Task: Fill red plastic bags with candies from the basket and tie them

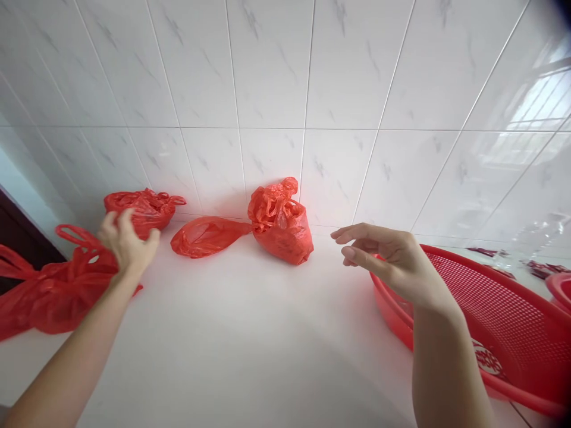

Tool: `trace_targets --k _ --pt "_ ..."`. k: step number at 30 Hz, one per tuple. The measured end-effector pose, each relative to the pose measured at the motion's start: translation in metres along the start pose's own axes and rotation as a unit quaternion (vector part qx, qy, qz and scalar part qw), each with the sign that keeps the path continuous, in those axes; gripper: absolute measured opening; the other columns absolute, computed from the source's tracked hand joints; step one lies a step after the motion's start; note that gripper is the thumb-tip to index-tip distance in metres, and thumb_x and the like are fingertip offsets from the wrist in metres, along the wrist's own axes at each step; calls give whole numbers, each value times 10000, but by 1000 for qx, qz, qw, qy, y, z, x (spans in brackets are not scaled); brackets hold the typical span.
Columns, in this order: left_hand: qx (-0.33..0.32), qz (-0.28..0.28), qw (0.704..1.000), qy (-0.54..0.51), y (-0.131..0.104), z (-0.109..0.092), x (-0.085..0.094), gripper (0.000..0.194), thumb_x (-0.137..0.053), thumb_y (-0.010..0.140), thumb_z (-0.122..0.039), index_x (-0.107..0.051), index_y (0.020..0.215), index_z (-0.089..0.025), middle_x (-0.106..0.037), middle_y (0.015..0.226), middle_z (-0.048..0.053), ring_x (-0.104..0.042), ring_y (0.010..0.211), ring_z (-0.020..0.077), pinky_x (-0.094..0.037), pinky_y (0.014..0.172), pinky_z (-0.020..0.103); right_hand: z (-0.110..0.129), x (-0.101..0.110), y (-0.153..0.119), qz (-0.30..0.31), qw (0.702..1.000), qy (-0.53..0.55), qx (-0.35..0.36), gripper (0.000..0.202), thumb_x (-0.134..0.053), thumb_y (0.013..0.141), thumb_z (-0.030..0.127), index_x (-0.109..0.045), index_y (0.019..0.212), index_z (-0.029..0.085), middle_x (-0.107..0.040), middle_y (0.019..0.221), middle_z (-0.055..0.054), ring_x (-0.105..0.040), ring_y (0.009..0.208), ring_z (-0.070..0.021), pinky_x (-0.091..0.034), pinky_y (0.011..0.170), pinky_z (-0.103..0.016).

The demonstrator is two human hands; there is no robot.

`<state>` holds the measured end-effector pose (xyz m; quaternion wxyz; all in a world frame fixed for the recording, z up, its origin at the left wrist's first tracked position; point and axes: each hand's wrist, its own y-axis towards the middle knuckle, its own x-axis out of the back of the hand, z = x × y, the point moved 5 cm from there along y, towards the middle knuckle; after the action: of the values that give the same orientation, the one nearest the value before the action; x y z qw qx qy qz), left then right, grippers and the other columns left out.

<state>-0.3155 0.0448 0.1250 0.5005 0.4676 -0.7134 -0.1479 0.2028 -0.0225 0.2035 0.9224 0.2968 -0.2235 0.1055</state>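
My left hand (127, 241) is open with its fingers spread, in front of a red plastic bag (145, 208) by the wall; whether it touches the bag I cannot tell. Beneath and beside that forearm lies another red plastic bag (62, 291) with its handles sticking up. A tied red plastic bag (285, 238) with something inside sits at the centre against the tiles, one loose loop stretching to the left. My right hand (383, 255) hovers open, fingers slightly curled and holding nothing, between the centre bag and a red perforated basket (504, 297).
The white counter (250, 345) runs along a white tiled wall (272, 89). Behind the basket lie several dark red packets (544, 268) and a clear plastic bottle (539, 235). Another red container (561, 288) shows at the right edge.
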Motion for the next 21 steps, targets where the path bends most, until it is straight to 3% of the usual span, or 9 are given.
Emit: trace_targets --k 2,4,7,9,11,15,18,21 --pt "-56 58 997 -12 -2 -27 -23 496 -583 862 -404 -528 1328 -241 -113 1628 81 -169 1489 341 -174 1195 501 3 -7 0 29 999 -13 8 204 -674 888 418 -731 998 257 -724 1117 -55 -694 821 -188 -584 738 -321" --pt "-39 160 986 -1 -4 -36 -54 467 -639 832 -397 -596 1258 -209 -106 1628 118 -146 1491 398 -179 1183 547 5 -13 0 58 998 -23 16 175 -662 899 395 -729 984 258 -721 1126 -42 -693 848 -179 -571 744 -304" --pt "17 246 969 5 -4 -31 -88 628 -751 713 -361 -568 1270 -136 -272 1535 239 -390 1341 499 -377 1030 614 6 -19 0 96 995 -32 23 177 -650 907 384 -723 1007 259 -723 1105 -27 -692 830 -159 -562 771 -301" --pt "39 281 959 6 -4 -24 -101 741 -788 648 -333 -518 1295 -93 -368 1442 268 -552 1173 480 -482 905 565 3 -21 -1 115 992 -41 21 192 -640 912 388 -721 1030 261 -729 1068 -22 -693 829 -156 -558 778 -301" --pt "43 298 954 4 -4 -18 -104 790 -791 629 -325 -476 1309 -76 -429 1369 252 -600 1101 448 -510 861 518 0 -22 -1 127 990 -51 17 206 -625 920 391 -721 1048 261 -731 1044 -21 -696 845 -160 -555 773 -298" --pt "13 282 959 -5 0 -16 -96 812 -758 670 -256 -379 1371 -100 -463 1364 216 -488 1269 425 -460 983 483 -5 -23 1 138 988 -72 14 226 -607 927 392 -724 1068 260 -732 1020 -32 -700 864 -179 -555 739 -300" --pt "-5 262 965 -12 3 -18 -88 808 -732 727 -248 -343 1420 -102 -361 1486 241 -374 1389 417 -400 1070 486 -8 -24 2 144 986 -84 10 231 -605 924 396 -724 1070 261 -736 992 -37 -700 876 -193 -556 720 -305" --pt "-2 254 967 -10 1 -26 -86 802 -753 728 -360 -424 1415 -113 -211 1565 280 -306 1403 522 -362 1059 613 -8 -24 2 150 984 -93 4 235 -604 921 405 -721 1070 266 -736 996 -33 -701 895 -194 -560 731 -302"
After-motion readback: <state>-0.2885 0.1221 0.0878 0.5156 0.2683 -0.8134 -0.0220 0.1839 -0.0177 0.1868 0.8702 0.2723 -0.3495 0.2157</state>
